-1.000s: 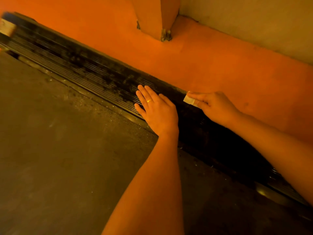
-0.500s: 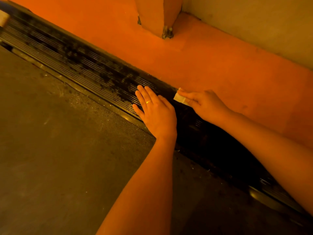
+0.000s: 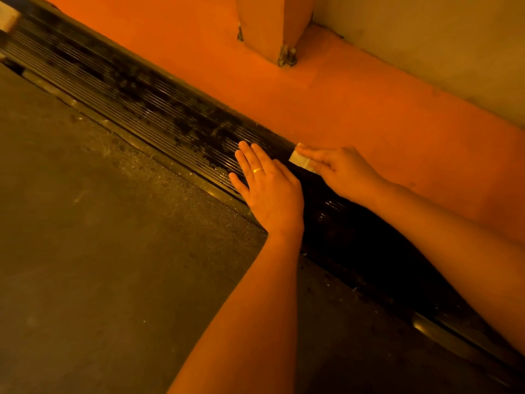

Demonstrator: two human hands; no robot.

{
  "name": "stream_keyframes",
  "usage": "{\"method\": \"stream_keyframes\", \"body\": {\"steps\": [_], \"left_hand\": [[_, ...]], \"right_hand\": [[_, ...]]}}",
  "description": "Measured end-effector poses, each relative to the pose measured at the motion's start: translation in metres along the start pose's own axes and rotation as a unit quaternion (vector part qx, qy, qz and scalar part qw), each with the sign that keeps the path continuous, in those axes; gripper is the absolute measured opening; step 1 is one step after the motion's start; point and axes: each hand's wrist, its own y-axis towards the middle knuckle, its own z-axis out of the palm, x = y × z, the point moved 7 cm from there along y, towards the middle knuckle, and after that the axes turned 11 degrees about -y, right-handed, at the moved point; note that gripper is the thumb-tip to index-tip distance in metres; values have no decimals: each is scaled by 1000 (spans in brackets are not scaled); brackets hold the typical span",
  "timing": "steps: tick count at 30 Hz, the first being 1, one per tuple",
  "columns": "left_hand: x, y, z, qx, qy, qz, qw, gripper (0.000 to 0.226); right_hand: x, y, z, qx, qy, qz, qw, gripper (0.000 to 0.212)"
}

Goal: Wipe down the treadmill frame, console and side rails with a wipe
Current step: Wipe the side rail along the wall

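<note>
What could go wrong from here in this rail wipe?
The wipe, pinched small in the right hand at the outer edge of the side rail, may skim the ribs and leave the dark blotches in the grooves. The left hand lies flat on that rail beside them and could pick up grime.

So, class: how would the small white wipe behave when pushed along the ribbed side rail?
Probably light: the right hand pinches the wipe with fingertips alone. Likely soft, seemingly folded into a pad. It may drag on the ridged side rail.
</note>
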Motion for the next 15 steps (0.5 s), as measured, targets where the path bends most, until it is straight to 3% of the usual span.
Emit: {"method": "stream_keyframes", "body": {"steps": [9, 12, 15], "left_hand": [[1, 9, -7, 63, -29, 8, 998, 57], [16, 50, -14, 79, -22, 25, 996, 59], [45, 106, -28, 56, 5, -11, 998, 62]], "right_hand": [[5, -11, -1, 11, -9, 14, 1000, 43], [8, -16, 1, -17, -19, 19, 999, 43], [7, -13, 4, -19, -22, 32, 999, 44]]}}
